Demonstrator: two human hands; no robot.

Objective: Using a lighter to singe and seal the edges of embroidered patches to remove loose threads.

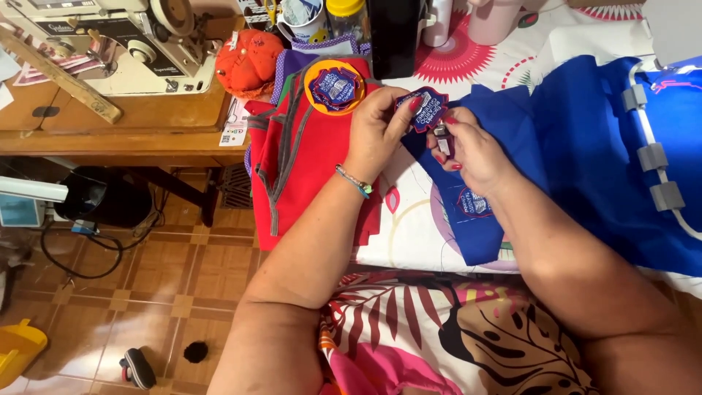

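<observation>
A blue garment [585,146] covers the right side of the patterned counter [409,241], spreading from the middle to the right frame edge, with a white strip carrying 3 grey clips [653,156] along its right part. A badge already on the blue cloth [474,202] shows just below the right wrist. Left of it lies a folded red garment with grey trim [303,168], its left edge hanging past the counter's edge above the tiled floor [146,278]. A strip of bare floral cloth stays open between the red and blue pieces, under the hands.

At the far left a sewing machine [117,44] stands on a wooden table [131,124], with an orange pincushion [248,62] beside it. On top of the red garment sits a round yellow disc [311,91] bearing a small stack of dark badges with red borders [335,88].

The left hand [376,132], with a beaded bracelet on the wrist, pinches a shield-shaped embroidered patch [426,107], dark blue with a red edge, between thumb and fingertips; its grip is closed on the patch's left edge. The patch is held up above the counter, just over the near edge of the blue garment. The right hand [475,150] is directly beside it, fingers curled closed around a small metal tool [442,137] whose end meets the patch's lower edge; what kind of tool it is cannot be told.
</observation>
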